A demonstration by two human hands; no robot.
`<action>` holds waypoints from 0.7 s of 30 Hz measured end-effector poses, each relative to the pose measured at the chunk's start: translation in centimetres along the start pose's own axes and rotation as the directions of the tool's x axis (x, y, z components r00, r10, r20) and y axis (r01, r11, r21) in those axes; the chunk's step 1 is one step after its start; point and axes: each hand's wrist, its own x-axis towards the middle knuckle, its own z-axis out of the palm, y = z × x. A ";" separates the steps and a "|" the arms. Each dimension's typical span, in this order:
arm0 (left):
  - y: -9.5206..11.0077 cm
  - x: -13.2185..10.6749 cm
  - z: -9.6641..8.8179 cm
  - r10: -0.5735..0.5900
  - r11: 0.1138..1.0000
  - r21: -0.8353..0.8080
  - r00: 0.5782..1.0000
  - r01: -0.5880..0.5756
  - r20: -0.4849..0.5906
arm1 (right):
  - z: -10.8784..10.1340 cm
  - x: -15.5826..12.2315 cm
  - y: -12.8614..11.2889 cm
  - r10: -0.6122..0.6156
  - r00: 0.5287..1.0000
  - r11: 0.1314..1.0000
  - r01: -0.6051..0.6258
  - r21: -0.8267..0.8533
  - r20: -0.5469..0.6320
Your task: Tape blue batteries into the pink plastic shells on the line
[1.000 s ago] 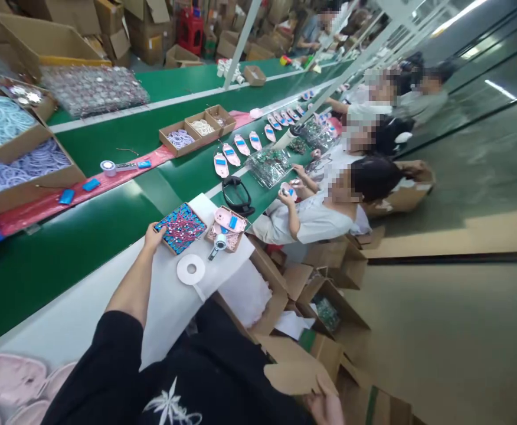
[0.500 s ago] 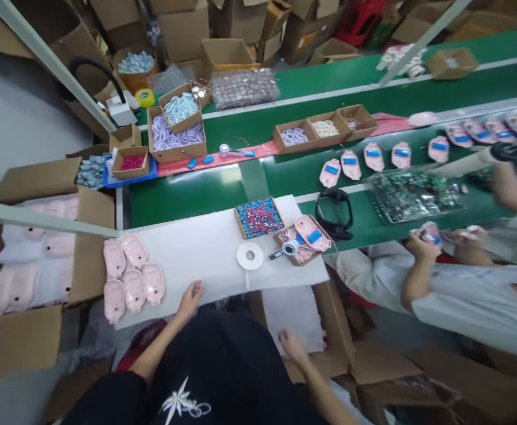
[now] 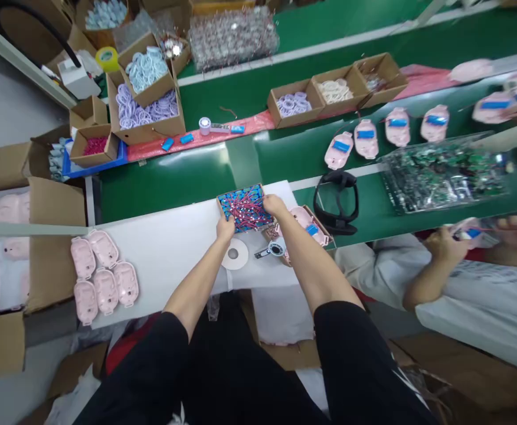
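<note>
A small cardboard box (image 3: 221,205) of blue battery cells with red wires (image 3: 245,208) sits on the white sheet (image 3: 174,248). My left hand (image 3: 225,227) grips the box's near left corner, fingers curled on it. My right hand (image 3: 274,205) rests on the box's right side among the wires, fingers bent; what they pinch is hidden. A white tape roll (image 3: 235,254) lies just below the box. To the right is a second box with pink shells (image 3: 309,221) and a small tape dispenser (image 3: 272,249).
Several pink shells (image 3: 103,277) lie at the sheet's left end. A black strap (image 3: 337,200) lies on the green conveyor (image 3: 170,183). Boxes of rings (image 3: 146,109) and trays of parts line the far side. A co-worker's hands (image 3: 447,242) work at the right.
The view has swung down over the bench. Both my hands moved up from the bench's near edge to the battery box; the left now grips its corner and the right reaches in.
</note>
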 end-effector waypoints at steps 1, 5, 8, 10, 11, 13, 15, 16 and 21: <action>0.0 0.3 0.6 -0.032 0.999 0.041 0.999 0.033 -0.022 | 0.4 0.2 0.5 0.024 1.000 1.000 -0.024 0.000 -0.010; 0.7 1.0 2.3 -0.118 0.979 0.159 0.992 0.125 -0.053 | 0.1 0.3 2.6 0.098 0.990 0.995 -0.101 -0.018 -0.106; 1.0 1.4 3.1 -0.121 0.972 0.201 0.992 0.125 -0.033 | -0.7 0.7 3.4 0.093 0.988 0.995 -0.098 -0.036 -0.122; 1.1 1.4 3.4 -0.112 0.971 0.210 0.994 0.112 -0.011 | -0.9 0.9 3.3 0.090 0.991 0.994 -0.096 -0.054 -0.100; 1.2 1.4 3.4 -0.106 0.972 0.210 0.994 0.103 0.002 | -1.0 1.0 3.0 0.094 0.992 0.993 -0.099 -0.061 -0.084; 1.2 1.2 3.0 -0.095 0.974 0.208 0.995 0.086 0.034 | -1.3 0.8 2.5 0.118 0.992 0.991 -0.120 -0.058 -0.046; 1.2 0.6 1.9 -0.086 0.976 0.206 0.993 0.068 0.077 | -1.7 -0.2 2.1 0.111 0.991 0.994 -0.112 -0.007 -0.069; 1.1 0.0 1.1 -0.082 0.977 0.207 0.991 0.060 0.101 | -1.8 -1.3 2.0 0.073 0.990 0.997 -0.069 0.037 -0.121; -1.2 -8.6 -7.6 -0.075 0.968 0.250 0.987 0.037 0.145 | 1.6 -12.3 3.7 -0.259 0.878 0.891 0.378 0.250 -0.402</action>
